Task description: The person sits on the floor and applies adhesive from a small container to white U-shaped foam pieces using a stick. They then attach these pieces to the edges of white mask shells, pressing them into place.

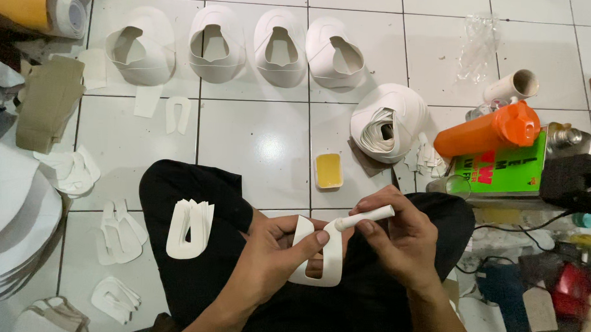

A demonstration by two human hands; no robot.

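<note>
Fingers [320, 238] pinch white cutout [319, 252]; yellow glue fills tub [328, 170].

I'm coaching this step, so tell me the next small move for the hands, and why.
Probably draw the white applicator along the edge of the U-shaped white piece. The right hand has its tip on the piece's upper arm, the left hand pinches the piece steady, and the yellow glue tray sits just ahead.
</note>
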